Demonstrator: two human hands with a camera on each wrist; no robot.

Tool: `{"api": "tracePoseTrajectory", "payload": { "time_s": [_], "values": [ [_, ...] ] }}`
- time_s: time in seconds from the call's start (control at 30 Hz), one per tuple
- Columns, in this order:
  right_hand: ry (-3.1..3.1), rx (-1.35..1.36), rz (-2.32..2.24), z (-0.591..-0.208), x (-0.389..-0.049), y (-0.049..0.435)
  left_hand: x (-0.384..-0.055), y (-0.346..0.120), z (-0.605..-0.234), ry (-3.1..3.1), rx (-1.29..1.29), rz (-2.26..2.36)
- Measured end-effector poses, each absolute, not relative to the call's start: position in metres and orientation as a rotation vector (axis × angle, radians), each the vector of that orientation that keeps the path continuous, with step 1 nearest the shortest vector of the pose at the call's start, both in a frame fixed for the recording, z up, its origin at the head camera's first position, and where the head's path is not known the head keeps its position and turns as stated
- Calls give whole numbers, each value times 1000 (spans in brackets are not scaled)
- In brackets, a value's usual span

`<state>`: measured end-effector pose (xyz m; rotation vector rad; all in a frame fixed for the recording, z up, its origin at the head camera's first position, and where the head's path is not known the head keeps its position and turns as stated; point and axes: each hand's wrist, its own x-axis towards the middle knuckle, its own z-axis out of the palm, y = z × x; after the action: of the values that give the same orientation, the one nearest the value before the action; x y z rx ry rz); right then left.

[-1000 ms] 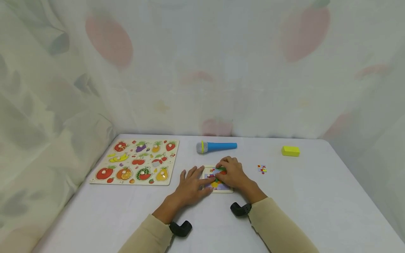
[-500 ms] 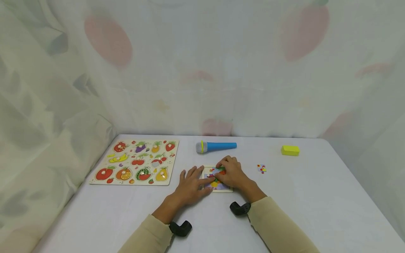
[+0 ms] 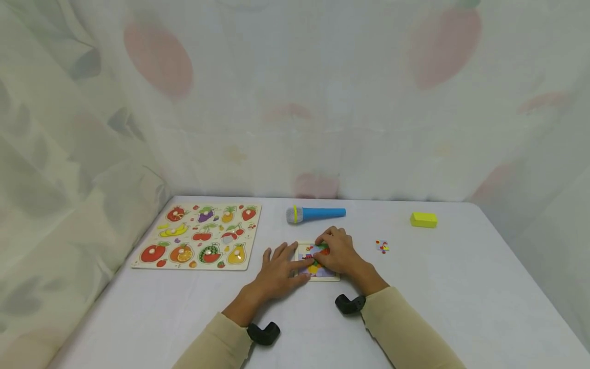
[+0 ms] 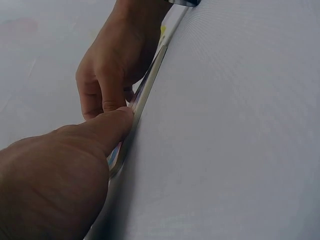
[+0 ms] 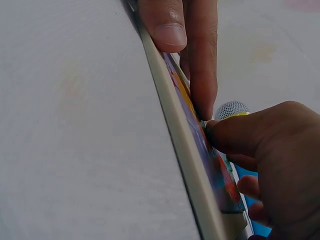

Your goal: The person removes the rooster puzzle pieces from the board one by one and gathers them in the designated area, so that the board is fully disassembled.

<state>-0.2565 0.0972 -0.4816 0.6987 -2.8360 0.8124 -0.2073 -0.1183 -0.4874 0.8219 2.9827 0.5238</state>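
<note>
A small jigsaw puzzle in a pale wooden frame (image 3: 326, 279) lies before me, with purple, yellow, red and green picture parts. My left hand (image 3: 275, 277) rests at its left side with fingers spread; thumb and index finger lie across the frame and picture. My right hand (image 3: 340, 252) bends over the upper right of the puzzle, its thumb and fingers around a red and green puzzle piece (image 5: 227, 182) in the right wrist view. That hand partly hides the piece. A loose puzzle piece (image 3: 382, 246) lies to the right of the frame.
To the left lies a wooden fruit peg board (image 3: 195, 238). Behind the puzzle is a blue toy microphone (image 3: 318, 214) with a grey head. A yellow block (image 3: 423, 220) sits at the back right of the white table (image 3: 461, 297). Patterned cloth hangs behind and at the sides.
</note>
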Motion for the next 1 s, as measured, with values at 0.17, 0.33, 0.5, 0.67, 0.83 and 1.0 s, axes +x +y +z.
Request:
{"api": "tracePoseTrajectory", "payload": {
  "time_s": [0.17,0.33,0.5,0.67,0.83,1.0],
  "values": [
    [-2818,720,829,-484,-258,99,-207,-118,-486,2979,825,529],
    [-2774,758,865,-488,-258,101,-206,-118,-485,2975,833,544],
    [-2743,782,887,-490,-256,103,-207,-117,-487,2985,837,536],
    [-2684,819,861,-490,-255,104,-207,-117,-488,2998,841,528],
    [-2645,843,844,-490,-256,104,-206,-117,-487,3000,839,526],
    [-2665,858,857,-490,-257,104,-206,-117,-485,3000,834,523]
  ]
}}
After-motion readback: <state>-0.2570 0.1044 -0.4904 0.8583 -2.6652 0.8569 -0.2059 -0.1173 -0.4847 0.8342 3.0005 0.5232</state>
